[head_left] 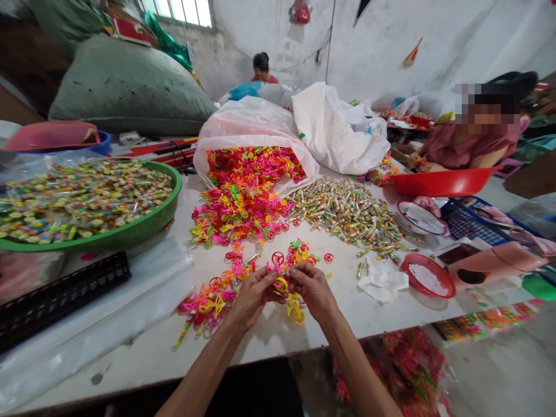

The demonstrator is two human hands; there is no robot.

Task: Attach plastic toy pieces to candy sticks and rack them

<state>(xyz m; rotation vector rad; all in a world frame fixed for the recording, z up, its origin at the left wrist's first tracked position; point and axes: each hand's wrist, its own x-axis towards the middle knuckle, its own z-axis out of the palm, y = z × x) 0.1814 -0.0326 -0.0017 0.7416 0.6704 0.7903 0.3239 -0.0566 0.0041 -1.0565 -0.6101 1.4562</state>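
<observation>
My left hand point(257, 296) is closed with its fingertips around a small pink and yellow plastic toy piece point(281, 284) that has a ring-shaped end. From the other side, my right hand point(313, 289) pinches at the same piece, thumb against forefinger; its fingers partly hide what they grip. Both hands are close together over the white table point(278, 339). Around them lie loose plastic pieces point(217, 301) in pink, orange and yellow, some with wheel-like rings. A red plastic wheel point(329, 258) lies just beyond my right hand.
A white sack point(252, 124) spills bright plastic pieces point(243, 202). Beside it is a heap of small candy-filled tubes point(347, 211). At left stand a green basin point(174, 202) and a black plastic rack point(65, 295). A red basket point(428, 277) stands right. Two people sit beyond.
</observation>
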